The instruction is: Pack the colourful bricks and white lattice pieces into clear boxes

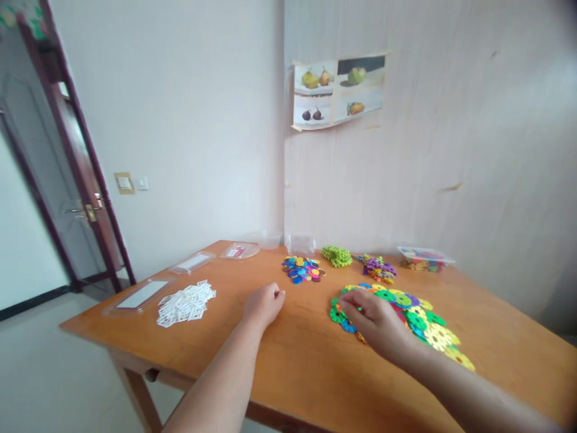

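Observation:
My left hand (265,304) is curled into a fist near the middle of the table, its thumb side up, with nothing showing in it. My right hand (372,316) is over the left part of a pile of snowflake discs (437,335) in green, yellow, blue and other colours. Its fingers are bent together in a pinch; whatever they may hold is hidden. The hand and wrist cover part of the pile. Beyond my left hand is a heap of small round coloured pieces (303,270), mostly blue, pink and yellow.
White flat pieces (186,304) lie heaped at the left of the wooden table (288,367), near clear lids (139,297). Along the back are green pieces (336,256), purple and orange pieces (377,268), clear containers (301,244) and a filled lidded box (424,258).

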